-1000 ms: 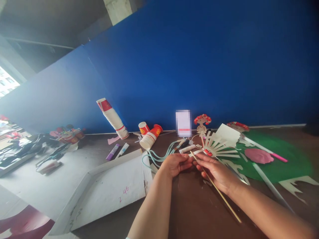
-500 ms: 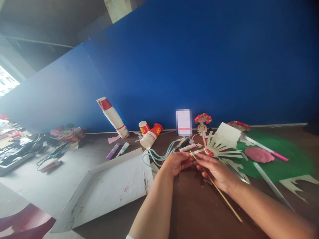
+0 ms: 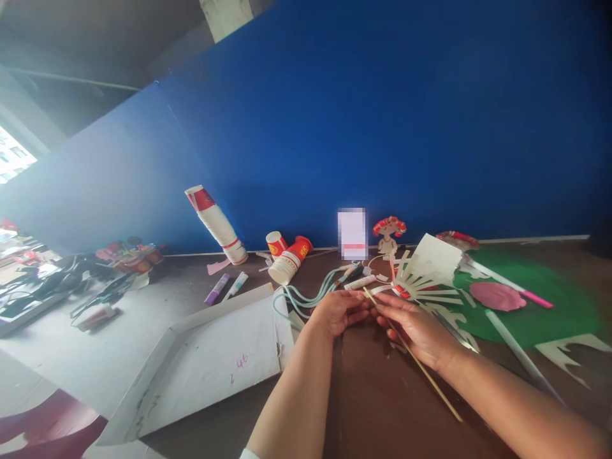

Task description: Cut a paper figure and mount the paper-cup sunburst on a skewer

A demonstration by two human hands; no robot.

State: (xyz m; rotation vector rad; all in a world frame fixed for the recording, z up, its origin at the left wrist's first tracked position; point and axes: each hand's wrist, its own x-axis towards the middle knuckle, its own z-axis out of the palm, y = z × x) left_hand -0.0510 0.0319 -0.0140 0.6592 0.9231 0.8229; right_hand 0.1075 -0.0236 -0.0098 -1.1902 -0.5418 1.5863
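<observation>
A thin wooden stick slants across my right hand, whose fingers are closed on it near its upper end. The lower end points toward me over the brown table. My left hand is closed beside the stick's tip, fingertips bunched; what they pinch is hidden. Just beyond the fingers, a narrow white strip runs toward a paper piece cut into a fan of strips, with a red bit at its base. Pale blue cords curve behind my left hand.
A white box lid lies left. Behind are a leaning stack of paper cups, fallen cups, glue sticks and a paper figure. At right, a green sheet carries a pink cutout and a pink-tipped marker.
Both hands stay almost where they were. The stick's tip and lower end have shifted very slightly up and left.
</observation>
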